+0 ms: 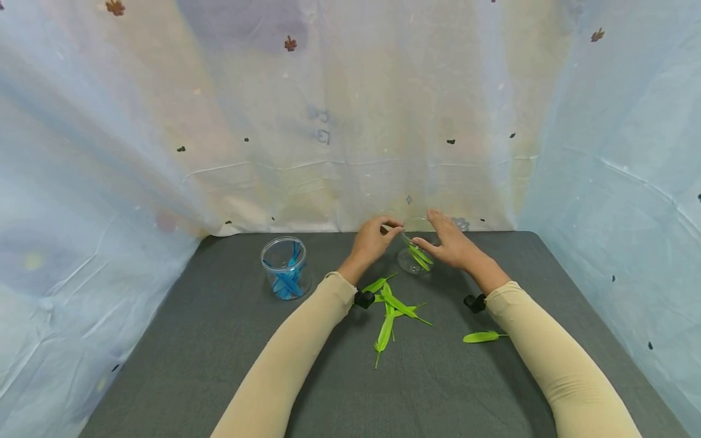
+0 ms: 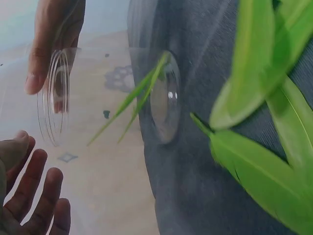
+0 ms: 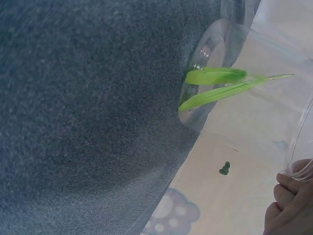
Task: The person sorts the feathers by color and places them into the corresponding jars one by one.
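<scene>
Green lvs in jar | R hand wide round jar | L hand loose, empty

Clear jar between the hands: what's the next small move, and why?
Probably lower the left hand to the pile of green feathers for one more: it appears empty, two feathers lean inside the clear jar, and the right hand holds the jar near its rim.

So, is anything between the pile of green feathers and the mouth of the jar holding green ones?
On the table, nothing visible separates the pile of green feathers from the clear jar. At its mouth, the left hand is on the left and the right hand on the right, possibly crowding entry.
</scene>
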### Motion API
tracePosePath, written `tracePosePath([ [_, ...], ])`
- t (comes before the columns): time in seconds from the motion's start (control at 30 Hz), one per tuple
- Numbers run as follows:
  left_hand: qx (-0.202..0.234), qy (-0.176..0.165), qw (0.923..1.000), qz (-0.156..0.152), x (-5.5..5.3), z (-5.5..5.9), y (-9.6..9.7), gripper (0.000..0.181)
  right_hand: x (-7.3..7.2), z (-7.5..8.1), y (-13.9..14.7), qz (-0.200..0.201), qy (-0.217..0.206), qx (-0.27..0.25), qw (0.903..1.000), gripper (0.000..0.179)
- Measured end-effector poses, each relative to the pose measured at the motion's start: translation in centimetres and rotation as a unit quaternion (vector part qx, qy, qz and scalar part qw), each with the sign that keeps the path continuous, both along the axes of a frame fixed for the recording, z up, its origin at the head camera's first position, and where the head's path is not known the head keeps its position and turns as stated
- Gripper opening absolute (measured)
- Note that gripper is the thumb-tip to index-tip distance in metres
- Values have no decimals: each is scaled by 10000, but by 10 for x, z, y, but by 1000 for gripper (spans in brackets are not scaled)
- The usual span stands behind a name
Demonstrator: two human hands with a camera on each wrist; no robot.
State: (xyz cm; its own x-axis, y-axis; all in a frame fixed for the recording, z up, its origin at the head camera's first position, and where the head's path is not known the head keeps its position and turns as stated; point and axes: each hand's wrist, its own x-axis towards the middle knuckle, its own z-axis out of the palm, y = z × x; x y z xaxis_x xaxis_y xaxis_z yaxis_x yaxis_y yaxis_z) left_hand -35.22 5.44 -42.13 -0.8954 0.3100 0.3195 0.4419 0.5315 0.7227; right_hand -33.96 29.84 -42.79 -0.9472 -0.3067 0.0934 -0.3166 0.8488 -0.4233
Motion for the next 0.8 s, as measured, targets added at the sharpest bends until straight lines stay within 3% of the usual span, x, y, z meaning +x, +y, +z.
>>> tracePosePath([
  [0.33,-529,-45,9983,-231,3,-7,-19,17,0,1,2,-48,29,-8,10000,105],
  [0.57,-1158,-467,9917,-312,9,-17,-24,16,-1,0,2,-30,21,50,10000,106],
  [0.8,-1655,-516,9840,-408,12,-30,-25,14,2,0,0,-49,28,67,10000,106],
])
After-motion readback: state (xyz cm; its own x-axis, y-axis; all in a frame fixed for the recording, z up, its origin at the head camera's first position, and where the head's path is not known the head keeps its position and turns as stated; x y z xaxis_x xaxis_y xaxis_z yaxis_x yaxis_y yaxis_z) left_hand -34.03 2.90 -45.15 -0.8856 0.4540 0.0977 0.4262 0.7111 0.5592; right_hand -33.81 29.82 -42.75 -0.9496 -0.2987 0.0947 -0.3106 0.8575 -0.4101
